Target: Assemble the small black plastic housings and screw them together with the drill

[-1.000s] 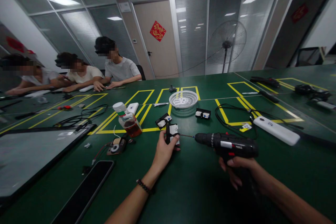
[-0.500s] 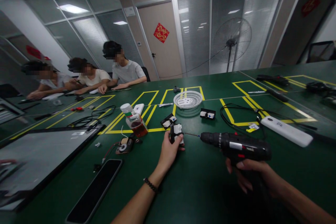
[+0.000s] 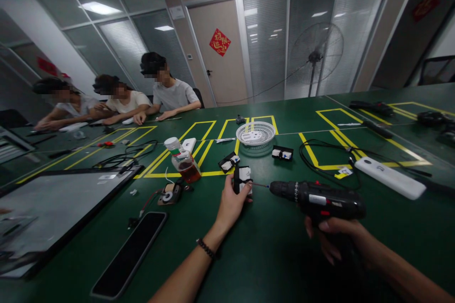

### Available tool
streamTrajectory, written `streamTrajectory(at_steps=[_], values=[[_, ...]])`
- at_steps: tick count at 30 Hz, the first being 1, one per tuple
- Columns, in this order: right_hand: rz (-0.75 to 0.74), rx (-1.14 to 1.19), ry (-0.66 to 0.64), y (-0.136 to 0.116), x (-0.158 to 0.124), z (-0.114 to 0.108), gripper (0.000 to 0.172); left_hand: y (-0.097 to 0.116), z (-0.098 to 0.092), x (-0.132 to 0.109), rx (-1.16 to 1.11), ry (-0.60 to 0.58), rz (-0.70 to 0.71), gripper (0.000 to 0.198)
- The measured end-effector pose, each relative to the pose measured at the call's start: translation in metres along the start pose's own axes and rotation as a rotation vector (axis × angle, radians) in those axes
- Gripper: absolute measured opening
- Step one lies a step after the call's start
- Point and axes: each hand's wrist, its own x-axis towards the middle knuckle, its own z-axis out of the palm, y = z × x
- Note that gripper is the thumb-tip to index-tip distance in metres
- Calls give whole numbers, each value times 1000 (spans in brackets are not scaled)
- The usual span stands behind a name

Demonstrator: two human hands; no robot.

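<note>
Between the thumb and fingers of my left hand (image 3: 232,203) is a small black and white block (image 3: 243,175), held just above the green table. My right hand (image 3: 337,232) grips a black cordless drill (image 3: 330,201) by its handle, lying on its side in the air with the bit pointing left. The long thin bit (image 3: 261,185) reaches the block's right side close to my left thumb; whether it touches I cannot tell. Behind the held block lies a similar black and white block (image 3: 229,163), and another such block (image 3: 282,153) sits farther right.
A white plastic basket (image 3: 256,133) stands beyond the blocks. Left of them are a bottle of dark red liquid (image 3: 186,165), a small speaker-like part (image 3: 169,194) and a phone (image 3: 130,255). At right lies a white power bank-like bar (image 3: 389,177) with black cables. Several people sit at far left.
The drill bit has come closer to the block in my left hand, and the block has turned slightly. The whole view has shifted a little.
</note>
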Motion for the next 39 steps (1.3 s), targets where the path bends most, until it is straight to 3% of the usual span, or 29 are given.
streamTrajectory(at_steps=[16, 39], values=[[-6, 86, 6, 0, 1, 5, 27, 3, 0, -2, 10, 26, 22, 52], [-6, 34, 23, 2, 3, 8, 28, -5, -5, -1, -16, 9, 31, 50]])
